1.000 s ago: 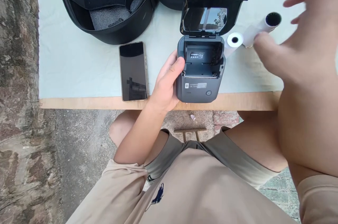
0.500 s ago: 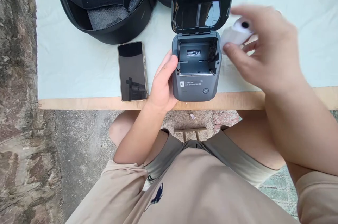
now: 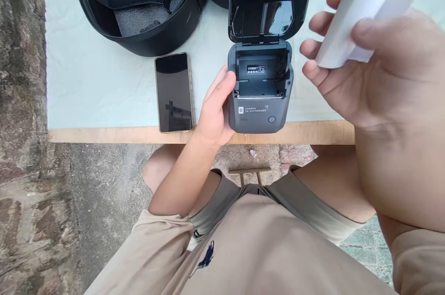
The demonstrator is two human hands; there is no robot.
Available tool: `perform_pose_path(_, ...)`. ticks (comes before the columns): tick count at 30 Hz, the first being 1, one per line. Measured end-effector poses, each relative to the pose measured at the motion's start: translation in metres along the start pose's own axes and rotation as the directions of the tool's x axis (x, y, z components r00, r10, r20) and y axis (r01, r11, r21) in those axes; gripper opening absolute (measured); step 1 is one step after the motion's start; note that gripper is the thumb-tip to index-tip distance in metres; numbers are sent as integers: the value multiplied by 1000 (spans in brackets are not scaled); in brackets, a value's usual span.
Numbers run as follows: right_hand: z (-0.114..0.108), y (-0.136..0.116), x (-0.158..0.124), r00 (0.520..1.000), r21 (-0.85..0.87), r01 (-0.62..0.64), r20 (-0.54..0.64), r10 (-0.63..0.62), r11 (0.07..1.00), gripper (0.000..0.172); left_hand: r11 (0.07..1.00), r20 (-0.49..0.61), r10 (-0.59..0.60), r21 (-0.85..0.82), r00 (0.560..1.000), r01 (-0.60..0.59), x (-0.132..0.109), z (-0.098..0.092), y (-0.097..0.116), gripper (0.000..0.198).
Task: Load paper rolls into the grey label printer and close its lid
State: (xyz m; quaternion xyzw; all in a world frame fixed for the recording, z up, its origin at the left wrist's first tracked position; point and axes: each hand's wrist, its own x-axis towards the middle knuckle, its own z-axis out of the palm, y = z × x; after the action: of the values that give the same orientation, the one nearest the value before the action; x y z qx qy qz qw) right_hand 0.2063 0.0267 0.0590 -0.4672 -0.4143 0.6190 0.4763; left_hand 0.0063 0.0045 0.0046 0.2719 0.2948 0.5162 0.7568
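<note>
A dark grey label printer [image 3: 257,116] stands at the table's front edge with its black lid [image 3: 269,16] swung up. Its paper bay [image 3: 260,86] shows no roll inside. My left hand [image 3: 217,102] grips the printer's left side, thumb on the rim and the other fingers hidden behind the body. To the right of the printer and apart from it, my right hand [image 3: 375,54] holds a white paper roll [image 3: 347,26] in the air, with the thumb across it and the fingers behind. A loose paper end hangs from the roll.
A smartphone [image 3: 174,93] with a dark screen lies left of the printer. Behind it sits an unzipped black case [image 3: 156,35] with grey foam and a strap. A pale cloth [image 3: 104,81] covers the table, whose wooden edge [image 3: 104,135] is near my knees.
My right hand has moved right, away from the printer, and turned palm up with the paper roll. The roll's side now faces me instead of its cored end. My left hand stays on the printer.
</note>
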Motion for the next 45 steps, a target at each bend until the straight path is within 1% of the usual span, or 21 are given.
perform_pose_path(2, 3, 2, -3, 993, -36, 104, -46, -105, 994, 39, 1000, 10, 4, -5, 1000, -3, 0, 0, 0, 23)
perform_pose_path(4, 6, 4, -7, 961, -199, 265, -30, -276, 943, 40, 1000, 17, 6, 1, 1000, -6, 0, -1, 0, 22)
perform_pose_path(5, 7, 5, -9, 927, -306, 362, 19, -374, 881, 41, 1000, 20, 5, 8, 1000, -5, 1, -1, -1, 22)
perform_pose_path(7, 8, 8, -11, 822, -494, 547, 163, -546, 676, 43, 1000, 29, 1, 22, 1000, -2, 1, -1, -2, 22)
perform_pose_path(8, 9, 10, -12, 775, -570, 596, 227, -589, 565, 40, 1000, 30, 7, 27, 1000, -8, 1, 0, -2, 21)
perform_pose_path(9, 10, 11, -12, 750, -638, 611, 276, -601, 469, 33, 999, 39, 10, 31, 999, -11, 0, 0, -2, 20)
perform_pose_path(10, 12, 13, -11, 742, -701, 600, 308, -595, 386, 25, 999, 39, 13, 34, 999, -14, 0, 1, -2, 20)
perform_pose_path(12, 18, 14, -10, 770, -811, 526, 327, -549, 254, 16, 999, 35, 12, 37, 999, -13, -2, 3, -2, 21)
perform_pose_path(14, 24, 13, -7, 805, -873, 457, 322, -498, 174, 19, 999, 26, 2, 43, 1000, -3, -2, 4, -2, 23)
perform_pose_path(16, 29, 11, -5, 834, -903, 407, 308, -458, 135, 20, 999, 12, -1, 50, 1000, 0, -3, 4, -2, 25)
perform_pose_path(20, 33, 7, -4, 872, -934, 346, 286, -398, 86, 17, 998, 8, 12, 55, 1000, -12, -2, 4, -3, 24)
perform_pose_path(26, 34, 9, -6, 869, -947, 320, 296, -396, -6, 10, 997, 2, -17, 77, 1000, 17, -5, 7, -1, 25)
perform_pose_path(29, 35, 12, -6, 889, -950, 311, 291, -353, 1, 4, 998, -20, -10, 69, 1000, 12, -5, 8, 0, 25)
perform_pose_path(32, 32, 16, -4, 874, -923, 383, 350, -337, 33, 10, 998, -44, -22, 59, 999, 24, -5, 10, 1, 26)
perform_pose_path(34, 30, 17, -4, 856, -914, 406, 374, -357, 16, 15, 999, -64, -32, 39, 997, 35, -5, 12, 2, 27)
perform_pose_path(36, 28, 17, -5, 844, -916, 402, 372, -386, -4, 14, 999, -70, -44, 12, 997, 45, -6, 16, 3, 23)
perform_pose_path(38, 28, 17, -6, 825, -906, 422, 377, -422, 16, 11, 999, -70, -42, 5, 997, 42, -6, 19, 4, 19)
perform_pose_path(41, 29, 17, -10, 790, -854, 508, 411, -454, 111, 9, 1000, -133, 6, 11, 991, -4, -6, 20, 4, 20)
perform_pose_path(42, 29, 18, -11, 782, -835, 532, 419, -461, 143, 9, 1000, -119, 1, 13, 993, 0, -6, 19, 4, 20)
perform_pose_path(43, 29, 19, -12, 774, -816, 552, 425, -470, 172, 9, 1000, -63, 5, 18, 998, -4, -5, 16, 3, 19)
perform_pose_path(45, 29, 22, -13, 755, -772, 593, 434, -492, 229, 9, 1000, -11, 12, 18, 1000, -12, -4, 10, 2, 19)
